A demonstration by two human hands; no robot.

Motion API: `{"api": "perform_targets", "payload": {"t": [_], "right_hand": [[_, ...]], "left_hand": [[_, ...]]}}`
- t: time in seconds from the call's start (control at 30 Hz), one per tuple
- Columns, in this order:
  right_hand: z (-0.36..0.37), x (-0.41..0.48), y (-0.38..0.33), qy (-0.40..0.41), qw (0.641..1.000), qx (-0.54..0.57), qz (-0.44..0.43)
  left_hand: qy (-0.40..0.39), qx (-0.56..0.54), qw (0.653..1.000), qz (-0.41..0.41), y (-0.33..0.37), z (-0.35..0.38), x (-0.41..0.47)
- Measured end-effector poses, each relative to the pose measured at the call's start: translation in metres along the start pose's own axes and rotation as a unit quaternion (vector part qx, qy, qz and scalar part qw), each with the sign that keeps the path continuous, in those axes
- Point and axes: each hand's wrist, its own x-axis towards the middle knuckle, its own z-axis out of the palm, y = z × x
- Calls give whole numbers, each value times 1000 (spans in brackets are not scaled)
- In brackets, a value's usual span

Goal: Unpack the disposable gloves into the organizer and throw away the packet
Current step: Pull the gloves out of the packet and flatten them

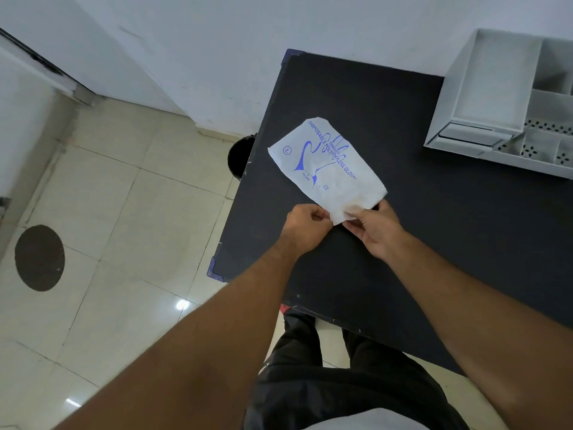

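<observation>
A white glove packet [325,169] with blue print lies flat on the black table [434,212], its long side running diagonally away from me. Both hands pinch its near end. My left hand [305,226] grips the near left corner between thumb and fingers. My right hand [373,229] holds the near edge beside it, fingers partly under the packet. The white organizer [483,97], with several compartments, stands at the table's far right corner against the wall. No gloves show outside the packet.
A dark round bin [240,156] stands on the tiled floor just past the table's left edge. A dark round floor cover [39,257] lies to the far left. A white wall runs behind the table.
</observation>
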Motion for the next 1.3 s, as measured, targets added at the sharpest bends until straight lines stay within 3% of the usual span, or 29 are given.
{"api": "perform_targets", "payload": {"t": [0.13,0.3,0.43,0.6,0.73,0.93,1.0,1.13,1.2,1.3], "right_hand": [[3,0,0,0,1000,13,0],[5,-3,-1,-20,999,2,27],[7,-3,-4,18,999,9,30],[6,-6,-6,-24,998,10,60],[4,-2,-4,20,999,-9,39],[1,-5,-3,54,996,-69,-20],[-1,-6,-4,58,991,-109,-53],[-8,-7,-7,49,981,-166,-87],[-11,-5,-9,44,981,-171,-81],[-15,-1,-10,54,984,-157,-71]], "left_hand": [[-42,-14,999,1,0,4,-2],[35,22,999,-24,-3,4,4],[20,-20,999,-45,-4,0,5],[-26,31,999,-7,-4,-8,3],[68,214,972,72,12,-18,-1],[186,275,921,205,39,-17,6],[145,323,902,248,47,-12,15],[-60,474,845,239,55,3,30],[-95,503,831,217,52,8,33],[-86,504,840,180,49,14,33]]}}
